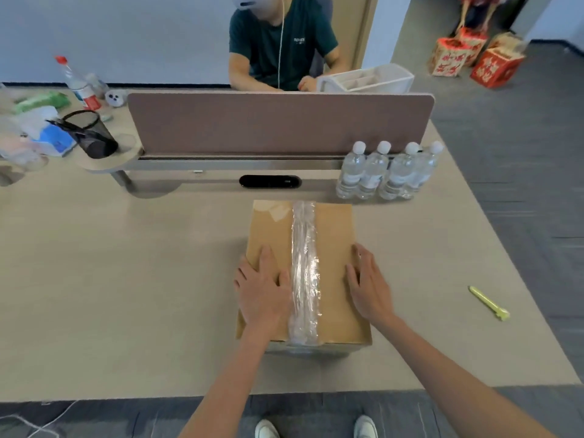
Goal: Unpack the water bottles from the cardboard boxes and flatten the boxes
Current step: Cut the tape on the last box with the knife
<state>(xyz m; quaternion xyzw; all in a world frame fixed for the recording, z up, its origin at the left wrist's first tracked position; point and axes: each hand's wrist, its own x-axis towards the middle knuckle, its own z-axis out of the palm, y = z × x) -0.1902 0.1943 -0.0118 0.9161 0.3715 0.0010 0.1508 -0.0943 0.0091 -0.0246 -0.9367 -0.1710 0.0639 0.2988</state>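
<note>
Two bare hands are seen in the head view, laid flat with straight, spread fingers on top of the brown, taped cardboard box [335,235], which is set on the beige table [126,279] directly before the person. Nothing is grasped by either hand. The left hand [264,289] is pressed just left of the crinkled clear tape strip [305,263], and the right hand [368,286] is placed near the box's right edge. The strip's long axis is laid straight away from the person, between the hands. Four clear plastic water bottles [363,175] are stood beyond the box's far right corner. A yellow-green cutter [488,303] is found well to the right, so the right hand is judged the nearer to it.
</note>
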